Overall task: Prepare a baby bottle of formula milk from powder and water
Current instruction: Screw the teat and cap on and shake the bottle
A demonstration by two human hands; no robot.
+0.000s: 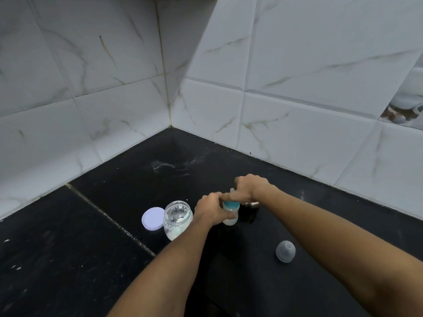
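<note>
The small clear plastic baby bottle (230, 219), milky white inside w/ a teal screw ring (231, 205) at its neck, was held upright near the middle of the black stone countertop (91, 248). Its base looked to rest on the stone, though the hands' shadow made that hard to confirm.

The left hand (209, 209) wrapped round the bottle's body from the left, fingers curled tight on it. Its forearm reached in from the bottom centre. The right hand (250, 187) sat over the bottle's top, knuckles up & wrist bent downward. Its fingers were closed round the pale teat (232, 191) just above the teal ring. That forearm ran in long & straight from the lower-right corner. The two hands touched each other at the neck.

Just left of the left hand stood a clear round jar (177, 219), open, w/ white powder in the bottom & dust clinging to its walls. A round white plastic lid (152, 218) lay flat against the jar's left side.

Nearer the person, below the right forearm, a translucent grey dome-shaped cap (285, 248) lay by itself, well apart from the bottle. Just behind & right of the bottle sat a dark object (250, 213) w/ a glinting rim. Farther back, a white powdery smear (160, 165) marked the stone, toward the corner of the white marble-look tiled walls (297, 110).
</note>
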